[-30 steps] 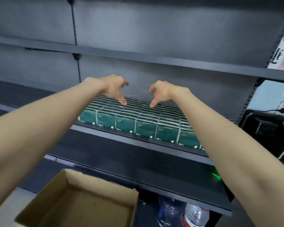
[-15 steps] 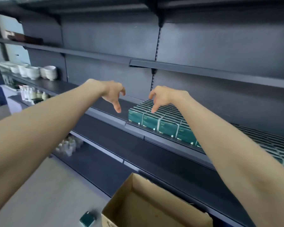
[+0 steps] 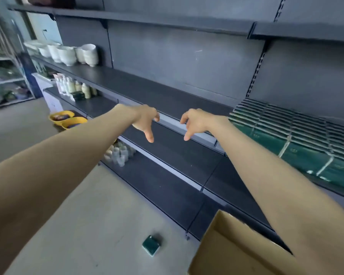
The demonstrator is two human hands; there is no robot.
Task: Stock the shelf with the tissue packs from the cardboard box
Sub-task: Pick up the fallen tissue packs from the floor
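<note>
The head camera looks along a dark grey shelf unit, with both bare forearms stretched out in front of it. The left hand hangs from a bent wrist, its fingers loosely curled and pointing down, and it holds nothing. The right hand is in the same pose just beside it, fingers drooping, with nothing in its grasp. A clear gap separates the two hands. Both hover in front of the pale front edge of the middle shelf without touching it.

The tissue packs are green and stand in tight rows on that middle shelf at the right of the picture, well apart from the hands, with the right forearm crossing in front of their left end. One more green tissue pack lies alone on the floor, close to the foot of the shelf unit. The cardboard box sits at the lower right with its top open. The right forearm hides part of it, and what can be seen of its inside shows bare cardboard.

Further left, white bowls stand stacked on the far end of the middle shelf. Pale bottles stand on the shelf below, two yellow basins sit near the floor, and small white bottles cluster on a low shelf under the left forearm.
</note>
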